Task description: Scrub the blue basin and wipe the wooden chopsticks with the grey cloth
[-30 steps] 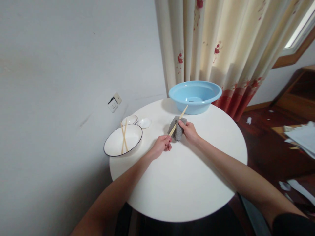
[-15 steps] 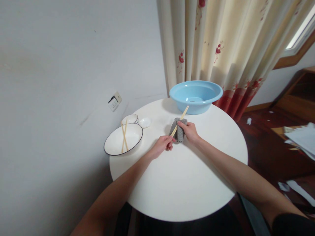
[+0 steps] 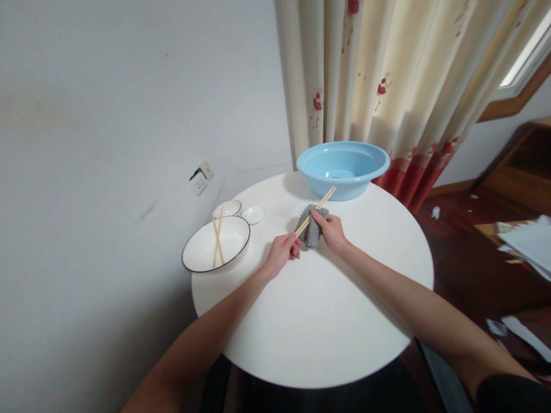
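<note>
Over the middle of the round white table, my left hand (image 3: 283, 252) is closed on the lower end of a pair of light wooden chopsticks (image 3: 302, 228). My right hand (image 3: 333, 230) grips a grey cloth (image 3: 314, 234) with zigzag edges, folded against the chopsticks at about their middle. The chopsticks slant up to the right, and their far tips stick out past the cloth in front of the blue basin (image 3: 343, 189). Part of the cloth is hidden behind my right fingers.
Left on the table (image 3: 314, 332) stands a large white bowl (image 3: 202, 246) with a dark rim and two crossed chopsticks (image 3: 218, 232). Behind it are a smaller bowl (image 3: 228, 209) and a small white dish (image 3: 255, 215). A wall borders the left; a curtain (image 3: 357, 74) hangs behind the basin.
My left hand has shifted slightly left with the chopsticks, which now lean lower to the right with their tips a little apart. The cloth has tilted slightly in my right hand.
</note>
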`<state>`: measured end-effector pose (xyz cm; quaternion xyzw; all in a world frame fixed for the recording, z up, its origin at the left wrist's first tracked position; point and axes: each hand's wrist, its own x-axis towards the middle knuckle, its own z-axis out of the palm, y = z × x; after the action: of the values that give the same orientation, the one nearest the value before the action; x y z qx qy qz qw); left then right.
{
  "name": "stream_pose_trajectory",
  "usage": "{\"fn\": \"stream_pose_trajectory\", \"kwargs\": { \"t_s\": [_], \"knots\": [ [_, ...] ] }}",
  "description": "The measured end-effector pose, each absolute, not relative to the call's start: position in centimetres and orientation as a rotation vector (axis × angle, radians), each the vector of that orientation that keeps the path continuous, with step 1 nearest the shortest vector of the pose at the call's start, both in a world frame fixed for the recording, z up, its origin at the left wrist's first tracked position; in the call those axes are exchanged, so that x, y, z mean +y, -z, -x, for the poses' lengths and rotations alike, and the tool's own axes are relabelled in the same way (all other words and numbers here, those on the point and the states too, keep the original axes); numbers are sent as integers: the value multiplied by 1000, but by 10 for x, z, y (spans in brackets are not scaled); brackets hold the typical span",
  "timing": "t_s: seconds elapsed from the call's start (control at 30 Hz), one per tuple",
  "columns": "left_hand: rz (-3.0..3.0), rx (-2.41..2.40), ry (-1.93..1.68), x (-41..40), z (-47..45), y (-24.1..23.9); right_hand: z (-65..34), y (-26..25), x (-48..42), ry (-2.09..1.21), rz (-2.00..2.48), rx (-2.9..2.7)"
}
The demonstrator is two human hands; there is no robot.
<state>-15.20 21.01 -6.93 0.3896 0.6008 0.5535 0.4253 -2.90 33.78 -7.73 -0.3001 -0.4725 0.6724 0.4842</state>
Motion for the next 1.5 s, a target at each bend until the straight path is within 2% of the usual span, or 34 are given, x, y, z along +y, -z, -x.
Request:
{"fn": "stream_pose_trajectory", "kwargs": {
  "t_s": [0.4, 0.87, 1.5],
  "knots": [
    [-1007, 1621, -1531, 211, 152, 70, 32, 78, 334, -1675, 723, -1117],
    [-1143, 1650, -1391, 215, 157, 78, 30, 71, 320, -1784, 697, -1354],
    [-1186, 1666, -1445, 214, 159, 81, 8, 60, 380, -1646, 763, -944]
  ]
}}
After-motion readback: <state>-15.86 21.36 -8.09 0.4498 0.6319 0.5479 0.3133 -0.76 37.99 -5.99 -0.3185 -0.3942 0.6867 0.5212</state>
